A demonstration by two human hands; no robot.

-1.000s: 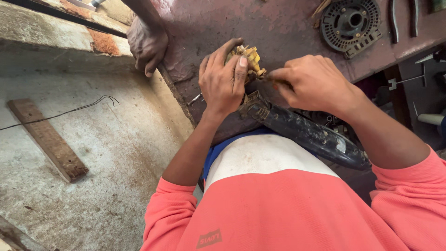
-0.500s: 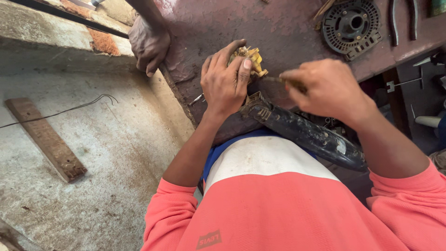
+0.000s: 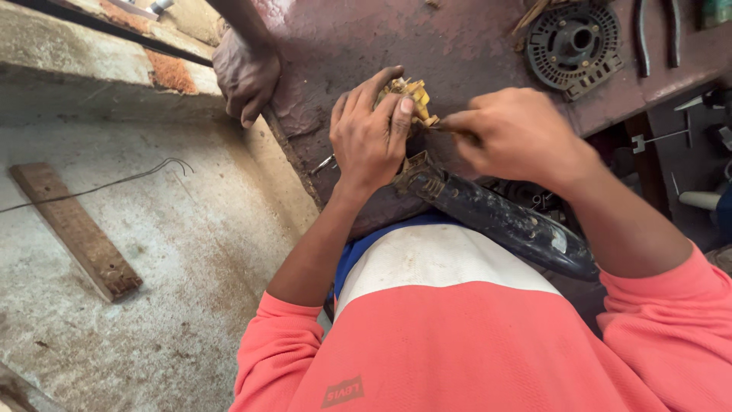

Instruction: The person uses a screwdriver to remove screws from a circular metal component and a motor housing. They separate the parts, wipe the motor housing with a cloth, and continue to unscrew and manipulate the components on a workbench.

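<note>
My left hand point(image 3: 371, 130) is curled tight around a small yellowish part point(image 3: 412, 98), gripping it from the left with the fingers wrapped over the top and the thumb pressed on its near side. Only the upper right corner of the part shows past my fingers; it looks like bundled yellow strips, but I cannot tell more. It sits above the near edge of the rusty reddish workbench point(image 3: 457, 46), just over my belly.

My right hand point(image 3: 518, 133) is pinched narrow around a thin dark tool point(image 3: 450, 130), whose tip points left and touches the yellow part just beside my left thumb. Most of the tool is hidden inside my fist, so I cannot tell what kind it is.

Below both hands, a long black handle point(image 3: 496, 221) lies slanting from under my left hand toward my right elbow, resting against my shirt, with a rusty bracket at its upper end.

Another person's hand point(image 3: 245, 76) grips the left corner of the workbench, fingers hanging over the edge, well apart from mine.

Farther back on the bench, to the right, lies a round black metal disc point(image 3: 573, 44) with a hub in the middle, and beside it a pair of pliers point(image 3: 657, 30). On the concrete floor to my left lie a wooden plank point(image 3: 75, 229) and a bent wire point(image 3: 114, 181).
</note>
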